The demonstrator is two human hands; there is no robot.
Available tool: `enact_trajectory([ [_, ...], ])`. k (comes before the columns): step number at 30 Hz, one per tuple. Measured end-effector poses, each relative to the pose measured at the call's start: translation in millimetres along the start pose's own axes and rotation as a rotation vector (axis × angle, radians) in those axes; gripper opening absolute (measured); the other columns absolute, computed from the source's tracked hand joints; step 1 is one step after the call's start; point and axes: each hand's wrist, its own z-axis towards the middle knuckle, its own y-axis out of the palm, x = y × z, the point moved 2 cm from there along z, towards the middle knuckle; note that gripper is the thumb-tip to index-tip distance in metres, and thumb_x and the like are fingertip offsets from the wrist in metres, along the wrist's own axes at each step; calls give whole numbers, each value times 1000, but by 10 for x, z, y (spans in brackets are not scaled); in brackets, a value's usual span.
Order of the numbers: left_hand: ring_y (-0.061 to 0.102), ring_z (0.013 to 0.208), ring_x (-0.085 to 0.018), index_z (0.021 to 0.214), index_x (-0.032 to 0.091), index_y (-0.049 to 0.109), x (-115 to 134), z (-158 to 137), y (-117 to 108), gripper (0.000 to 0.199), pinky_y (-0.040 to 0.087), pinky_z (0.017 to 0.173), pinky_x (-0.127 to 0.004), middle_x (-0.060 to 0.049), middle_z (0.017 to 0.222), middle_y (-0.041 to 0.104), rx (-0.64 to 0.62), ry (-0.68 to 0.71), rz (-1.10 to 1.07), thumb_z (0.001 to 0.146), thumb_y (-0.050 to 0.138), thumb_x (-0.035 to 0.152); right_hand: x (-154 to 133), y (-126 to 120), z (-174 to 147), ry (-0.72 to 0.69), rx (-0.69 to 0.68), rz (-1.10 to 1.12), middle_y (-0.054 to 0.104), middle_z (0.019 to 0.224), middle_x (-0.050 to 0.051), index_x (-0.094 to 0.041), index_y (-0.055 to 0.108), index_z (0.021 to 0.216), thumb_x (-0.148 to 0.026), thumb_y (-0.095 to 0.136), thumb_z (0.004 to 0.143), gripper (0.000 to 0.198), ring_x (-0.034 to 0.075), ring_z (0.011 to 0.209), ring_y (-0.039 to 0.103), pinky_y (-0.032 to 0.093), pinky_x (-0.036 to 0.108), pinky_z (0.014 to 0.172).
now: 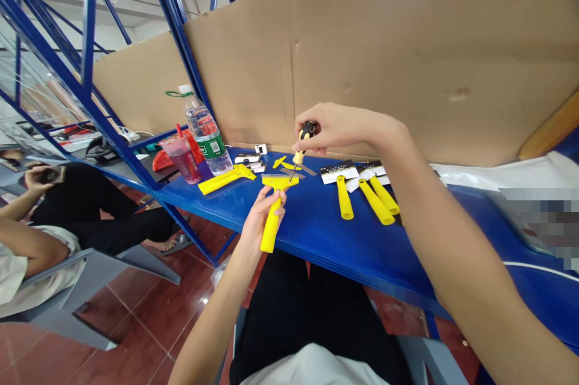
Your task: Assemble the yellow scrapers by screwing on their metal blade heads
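My left hand (263, 211) is closed around the neck of a yellow scraper (270, 229), whose wide head points away from me over the blue table. From above, my right hand (320, 125) grips a black and yellow screwdriver (299, 157). Its shaft reaches down to the right part of the scraper's head; whether the tip sits in a screw is too small to tell. Just beyond the head lie thin metal blades (308, 171) and small yellow pieces (286, 163). Left of my hands rests another yellow scraper (226, 178).
Several yellow scraper handles (376, 201) lie by printed cards (337, 171) on the right of the blue table (307, 234). A water bottle (208, 137) and red cup (184, 159) stand left. Cardboard (362, 41) walls the back. A seated person (90, 210) holds a phone.
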Motion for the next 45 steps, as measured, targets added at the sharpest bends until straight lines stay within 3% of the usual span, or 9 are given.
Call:
enact_trajectory([
  [8, 74, 83, -10, 119, 24, 54, -20, 17, -28, 47, 44, 53, -12, -13, 131, 69, 5, 37, -2, 88, 75, -3, -110, 55, -28, -39, -2, -64, 77, 111, 8, -26, 66, 117, -43, 79, 87, 36, 25, 86, 65, 40, 36, 69],
  [12, 73, 81, -11, 121, 24, 55, -26, 21, -54, 51, 44, 53, -12, -14, 131, 70, 6, 36, -9, 85, 78, -4, -146, 64, 10, -134, -28, -15, 77, 107, 7, -25, 70, 107, -43, 77, 90, 26, 24, 90, 66, 41, 35, 72],
  [17, 74, 83, -12, 128, 24, 54, -26, 40, -96, 55, 45, 53, -12, -17, 136, 69, -17, 31, -23, 86, 76, -4, -202, 116, 55, -48, 46, -97, 75, 93, 8, -23, 67, 101, -47, 73, 94, 26, 23, 80, 63, 39, 35, 68],
  [24, 75, 82, -11, 124, 23, 55, -18, 38, -67, 49, 46, 53, -12, -18, 139, 69, 12, 26, -35, 88, 75, -3, -281, 158, 45, -128, -14, 3, 77, 110, 8, -25, 64, 112, -28, 72, 87, 26, 25, 89, 66, 44, 36, 73],
  [31, 75, 81, -11, 119, 24, 53, -7, -11, 6, 48, 44, 52, -11, -16, 139, 69, 41, 26, -49, 86, 74, -3, -259, 124, 72, -154, 81, -39, 74, 95, 6, -24, 65, 96, -41, 74, 92, 19, 23, 84, 62, 41, 36, 72],
  [34, 74, 80, -10, 117, 25, 51, -4, -16, 2, 47, 44, 52, -11, -16, 137, 69, 44, 25, -58, 86, 72, -4, -250, 131, 59, -121, 91, -83, 73, 97, 7, -24, 64, 102, -43, 74, 92, 24, 24, 83, 61, 41, 36, 71],
  [37, 75, 81, -10, 117, 25, 52, 1, -16, -8, 45, 45, 54, -11, -16, 137, 68, 25, 32, -77, 88, 72, -3, -260, 143, 41, -130, 14, -33, 75, 108, 8, -24, 63, 114, -36, 76, 89, 31, 25, 87, 63, 42, 36, 71],
  [40, 74, 81, -9, 117, 25, 53, 4, -24, -1, 44, 45, 53, -11, -15, 138, 69, 22, 21, -79, 87, 73, -2, -291, 141, 55, -149, 10, -10, 75, 109, 8, -25, 64, 110, -34, 76, 89, 27, 26, 91, 65, 43, 37, 73],
  [45, 75, 80, -9, 117, 25, 52, 11, -33, 25, 46, 44, 52, -11, -14, 137, 70, 45, 20, -67, 86, 73, -2, -343, 173, 105, -114, 97, -112, 74, 99, 10, -24, 63, 105, -49, 75, 94, 29, 27, 87, 63, 40, 38, 72],
])
